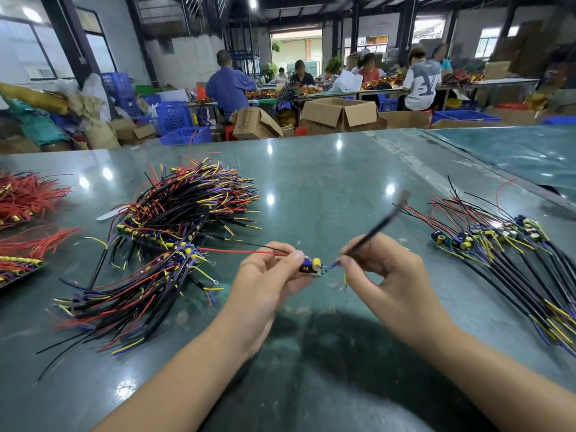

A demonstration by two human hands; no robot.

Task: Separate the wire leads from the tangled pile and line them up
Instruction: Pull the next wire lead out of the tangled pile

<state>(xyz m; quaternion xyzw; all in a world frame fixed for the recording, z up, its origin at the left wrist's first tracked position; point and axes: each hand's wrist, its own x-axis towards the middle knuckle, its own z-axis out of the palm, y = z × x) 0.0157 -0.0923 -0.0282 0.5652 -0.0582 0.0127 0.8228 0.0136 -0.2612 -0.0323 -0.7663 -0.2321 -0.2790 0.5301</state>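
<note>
Green tabletop (327,188) first: tangled pile (174,219) left of the hands, lined-up row (511,260) to their right. Left hand (265,288) pinches a small circuit board (311,267); right hand (392,285) pinches its black lead (378,227), raised above the tabletop.

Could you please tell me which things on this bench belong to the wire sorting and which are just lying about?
Job:
small circuit board, pinched by left hand
black lead, in right hand grip
tangled pile
lined-up row

Lying about:
red wire bundles
cardboard boxes
blue crates
</note>
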